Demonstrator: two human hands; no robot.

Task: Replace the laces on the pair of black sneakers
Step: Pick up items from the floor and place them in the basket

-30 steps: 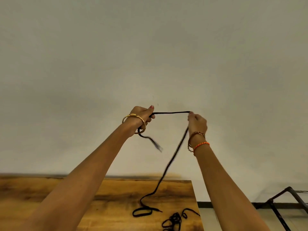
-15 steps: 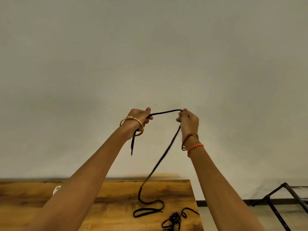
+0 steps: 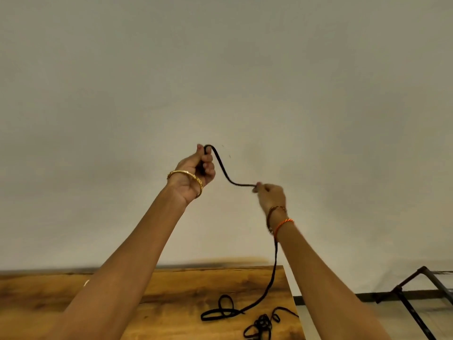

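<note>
While both hands are raised before a plain pale wall (image 3: pixel 220 69), the left hand (image 3: pixel 196 174) grips the black lace (image 3: pixel 224 171) in a curled fist and the right hand (image 3: pixel 270 196) pinches it lower. The lace trails down to the wooden tabletop (image 3: pixel 171 290), looping beside a second tangled lace (image 3: pixel 263 325). Right of the tabletop stands a dark metal frame (image 3: pixel 404 295).

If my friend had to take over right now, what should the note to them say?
Left hand: raised, fingers curled round one part of the black lace.
Right hand: lower, pinching the same lace further along.
From the right hand the lace hangs down to the wooden table, where it lies in loops. A second tangled black lace lies near the table's right edge.
No sneakers are in view, so no lacing shows as done. Left: thread the laces into both sneakers.
</note>
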